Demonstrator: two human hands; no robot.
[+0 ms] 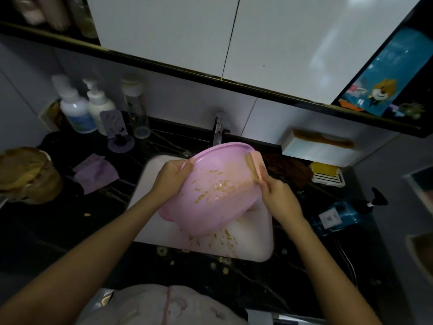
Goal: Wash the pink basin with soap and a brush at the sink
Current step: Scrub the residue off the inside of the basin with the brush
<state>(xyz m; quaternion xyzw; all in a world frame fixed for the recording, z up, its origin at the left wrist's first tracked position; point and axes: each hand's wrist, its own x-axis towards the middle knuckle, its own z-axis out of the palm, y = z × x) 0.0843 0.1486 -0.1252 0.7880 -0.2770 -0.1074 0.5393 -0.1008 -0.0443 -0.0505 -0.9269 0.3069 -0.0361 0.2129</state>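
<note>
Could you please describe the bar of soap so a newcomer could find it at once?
Start at the white sink and move to the dark counter on its right. Just under the white wall box, a slatted white dish holds the soap: the only yellow block there, between a brown cloth and a blue pump bottle.

A basin [210,191] is held tilted over the sink [257,242], with the left grip [172,175] on its left rim and the right grip [281,195] holding a brush [254,168] against its right rim. A tap [219,130] stands behind both grips. On the table [58,231], bottles [77,109] and a cloth [95,172] lie left of the left grip. A soap dish [326,173] and pump bottle [344,215] sit right of the right grip.
</note>
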